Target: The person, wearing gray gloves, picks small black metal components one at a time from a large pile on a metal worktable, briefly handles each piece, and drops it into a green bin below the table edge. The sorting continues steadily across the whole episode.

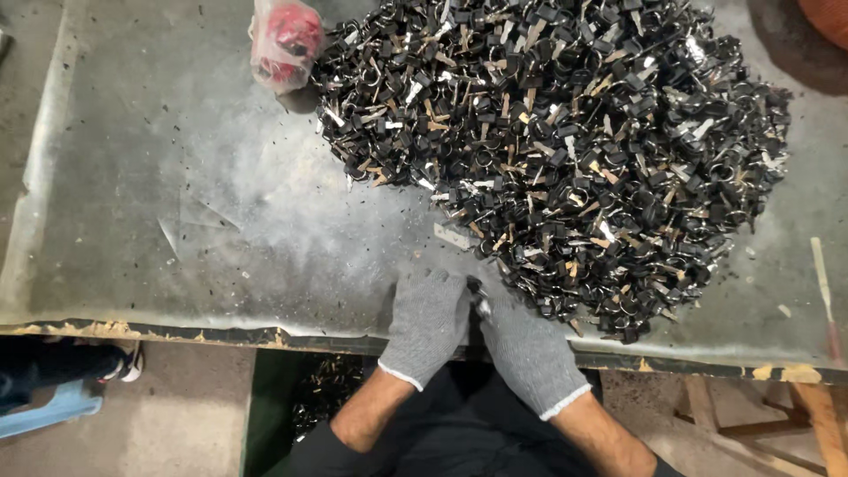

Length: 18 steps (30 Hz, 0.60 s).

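Note:
Both my hands wear grey knit gloves and meet at the near edge of a worn grey table [177, 221]. My left hand [427, 322] and my right hand [526, 349] pinch together one small black and metal part [478, 297] between their fingertips. Just beyond the fingers begins a large heap of small black clips and metal pieces [565, 141] that covers the right half of the table.
A clear plastic bag with something red inside [284, 40] lies at the far edge, left of the heap. A thin wooden stick [823, 278] rests at the right. Under the table's edge stands a green bin with dark parts [309, 402]. Wooden framing [795, 415] shows at the lower right.

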Motion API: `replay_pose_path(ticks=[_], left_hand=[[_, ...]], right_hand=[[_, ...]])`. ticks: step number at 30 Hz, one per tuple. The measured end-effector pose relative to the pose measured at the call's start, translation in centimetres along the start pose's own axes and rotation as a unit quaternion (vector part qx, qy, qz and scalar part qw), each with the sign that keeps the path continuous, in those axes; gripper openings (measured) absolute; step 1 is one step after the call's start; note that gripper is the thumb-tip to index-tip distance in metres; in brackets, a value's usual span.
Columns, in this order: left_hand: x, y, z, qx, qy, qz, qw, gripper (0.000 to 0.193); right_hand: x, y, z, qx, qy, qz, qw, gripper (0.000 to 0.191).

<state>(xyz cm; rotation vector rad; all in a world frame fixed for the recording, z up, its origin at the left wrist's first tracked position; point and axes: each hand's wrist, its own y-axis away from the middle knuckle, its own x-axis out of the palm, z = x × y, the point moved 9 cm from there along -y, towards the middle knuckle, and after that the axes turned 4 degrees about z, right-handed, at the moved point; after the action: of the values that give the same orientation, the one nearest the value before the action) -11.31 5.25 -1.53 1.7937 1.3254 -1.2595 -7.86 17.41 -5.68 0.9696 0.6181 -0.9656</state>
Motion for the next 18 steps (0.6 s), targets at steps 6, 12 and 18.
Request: replay_pose_path(ticks=[6,12,18], left_hand=[[-0.2,1.2,1.1,-0.063,0.113,-0.023,0.991,0.022],[0.3,-0.8,1.6,-0.082,0.286,0.018,0.954,0.025],[-0.4,0.4,1.0,-0.013,0.244,0.019,0.969,0.021]], right_hand=[[-0.8,1.3,0.9,-0.083,-0.017,-0.049,0.995,0.037],[3.5,0.4,-0.8,-0.037,0.041,0.095,0.994,0.033],[2.1,-0.8,-1.5,0.023,0.053,0.050,0.997,0.036]])
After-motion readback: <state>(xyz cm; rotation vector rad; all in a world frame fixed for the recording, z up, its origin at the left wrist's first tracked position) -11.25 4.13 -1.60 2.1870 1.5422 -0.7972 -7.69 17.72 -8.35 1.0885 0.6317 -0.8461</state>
